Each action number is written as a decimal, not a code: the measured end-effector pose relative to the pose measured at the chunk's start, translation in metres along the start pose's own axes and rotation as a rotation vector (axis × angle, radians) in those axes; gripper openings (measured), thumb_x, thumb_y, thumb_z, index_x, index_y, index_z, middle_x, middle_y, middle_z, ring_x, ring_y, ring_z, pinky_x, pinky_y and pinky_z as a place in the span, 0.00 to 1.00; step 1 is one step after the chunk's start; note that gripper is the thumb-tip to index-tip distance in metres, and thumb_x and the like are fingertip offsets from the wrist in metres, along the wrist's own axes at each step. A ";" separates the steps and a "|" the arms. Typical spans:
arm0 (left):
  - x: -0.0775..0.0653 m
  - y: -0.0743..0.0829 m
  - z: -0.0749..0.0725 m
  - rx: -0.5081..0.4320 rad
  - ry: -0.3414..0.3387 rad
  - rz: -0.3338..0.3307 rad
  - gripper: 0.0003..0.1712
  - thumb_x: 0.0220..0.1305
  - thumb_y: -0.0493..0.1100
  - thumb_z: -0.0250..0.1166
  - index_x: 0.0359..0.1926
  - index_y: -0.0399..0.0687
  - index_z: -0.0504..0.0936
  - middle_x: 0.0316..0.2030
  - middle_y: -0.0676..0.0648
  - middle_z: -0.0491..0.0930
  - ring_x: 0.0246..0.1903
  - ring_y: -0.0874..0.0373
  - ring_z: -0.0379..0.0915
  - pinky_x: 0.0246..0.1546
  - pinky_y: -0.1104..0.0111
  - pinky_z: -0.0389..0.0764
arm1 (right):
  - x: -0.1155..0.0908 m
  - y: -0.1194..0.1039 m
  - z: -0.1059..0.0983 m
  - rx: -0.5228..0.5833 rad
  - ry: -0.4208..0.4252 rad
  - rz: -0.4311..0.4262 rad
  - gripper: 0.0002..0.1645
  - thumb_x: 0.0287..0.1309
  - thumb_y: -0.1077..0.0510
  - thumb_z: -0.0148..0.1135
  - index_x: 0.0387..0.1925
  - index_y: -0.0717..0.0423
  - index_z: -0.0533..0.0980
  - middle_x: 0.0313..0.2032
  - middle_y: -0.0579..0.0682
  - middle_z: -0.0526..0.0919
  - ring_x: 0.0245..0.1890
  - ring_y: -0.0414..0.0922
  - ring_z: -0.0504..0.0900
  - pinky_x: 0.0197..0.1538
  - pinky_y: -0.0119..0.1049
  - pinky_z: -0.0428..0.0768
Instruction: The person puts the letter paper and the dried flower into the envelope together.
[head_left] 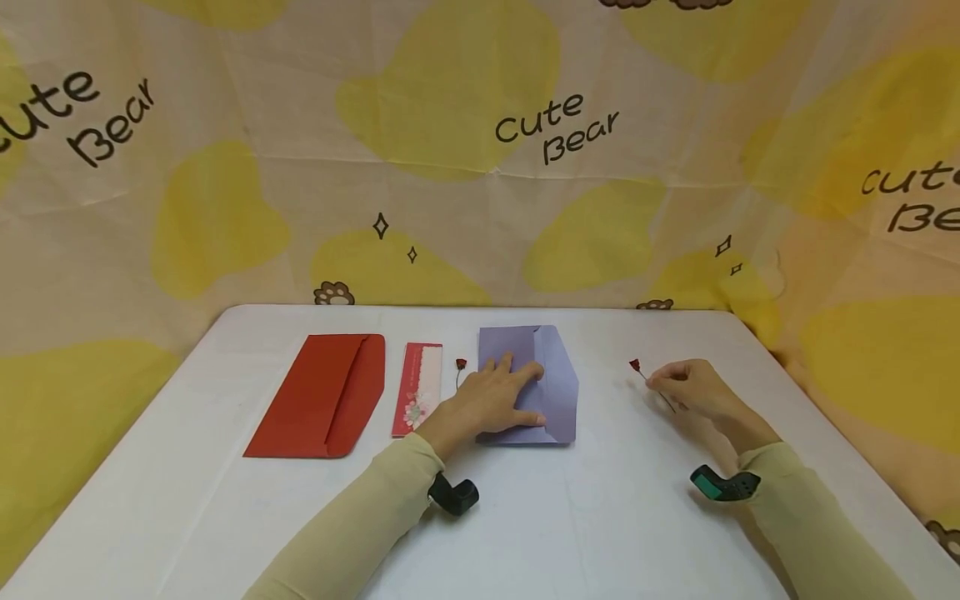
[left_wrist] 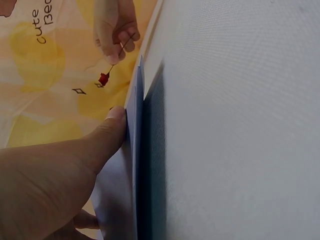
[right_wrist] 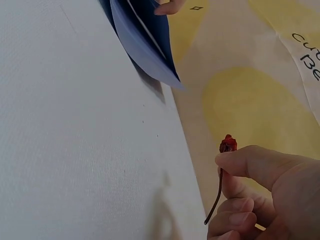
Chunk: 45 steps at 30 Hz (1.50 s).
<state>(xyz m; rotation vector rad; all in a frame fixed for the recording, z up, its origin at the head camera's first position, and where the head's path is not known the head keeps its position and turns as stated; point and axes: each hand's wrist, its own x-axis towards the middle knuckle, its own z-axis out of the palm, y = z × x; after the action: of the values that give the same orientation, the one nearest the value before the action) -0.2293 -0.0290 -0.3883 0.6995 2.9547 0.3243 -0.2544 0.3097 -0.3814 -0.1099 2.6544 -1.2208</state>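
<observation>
A lavender envelope [head_left: 561, 400] lies on the white table with its pointed flap opened out to the right. My left hand [head_left: 491, 398] rests on it, fingers spread, the thumb near the lower flap fold. To the right, my right hand [head_left: 697, 389] pinches a small dried red rose [right_wrist: 228, 145] by its thin stem, between thumb and forefinger, above the tabletop. In the left wrist view the thumb [left_wrist: 107, 132] touches the envelope's edge. A second dried rose [head_left: 461, 364] lies left of the envelope, its lower stem hidden behind my left hand.
A red and white card [head_left: 411, 375] with printed flowers lies left of the second rose. Farther left is a red envelope [head_left: 322, 396] with its flap opened out. Behind the table [head_left: 600, 508] hangs a yellow patterned cloth [head_left: 450, 100].
</observation>
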 end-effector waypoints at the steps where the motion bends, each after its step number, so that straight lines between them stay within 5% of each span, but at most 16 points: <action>1: 0.000 0.000 0.000 -0.002 0.000 0.001 0.39 0.60 0.70 0.66 0.69 0.70 0.64 0.73 0.36 0.63 0.67 0.37 0.68 0.56 0.46 0.80 | 0.000 -0.001 0.001 0.002 0.008 0.000 0.22 0.69 0.52 0.62 0.50 0.69 0.80 0.21 0.41 0.74 0.22 0.38 0.70 0.29 0.33 0.71; 17: 0.001 0.000 -0.001 0.005 0.021 0.007 0.39 0.60 0.71 0.66 0.67 0.71 0.65 0.67 0.38 0.69 0.58 0.41 0.73 0.50 0.50 0.81 | 0.010 -0.025 0.013 0.048 0.044 0.001 0.25 0.69 0.50 0.62 0.52 0.68 0.78 0.20 0.40 0.71 0.21 0.38 0.68 0.33 0.35 0.69; 23: 0.001 -0.001 -0.001 -0.006 0.016 0.007 0.39 0.60 0.71 0.66 0.68 0.71 0.64 0.72 0.36 0.64 0.64 0.38 0.71 0.54 0.46 0.80 | 0.015 -0.037 0.021 0.080 0.040 0.015 0.24 0.68 0.51 0.63 0.52 0.69 0.78 0.26 0.42 0.72 0.24 0.38 0.68 0.32 0.34 0.69; 45: 0.001 0.000 -0.002 0.009 -0.004 0.006 0.39 0.60 0.71 0.65 0.68 0.71 0.64 0.71 0.36 0.65 0.64 0.38 0.71 0.55 0.47 0.79 | 0.035 -0.068 0.055 0.195 0.050 -0.048 0.22 0.65 0.55 0.65 0.49 0.72 0.79 0.23 0.38 0.72 0.21 0.34 0.67 0.28 0.28 0.71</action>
<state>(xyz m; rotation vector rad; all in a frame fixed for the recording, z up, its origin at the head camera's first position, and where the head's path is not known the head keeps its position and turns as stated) -0.2300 -0.0292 -0.3869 0.7090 2.9527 0.3100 -0.2778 0.2190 -0.3702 -0.1134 2.5713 -1.5084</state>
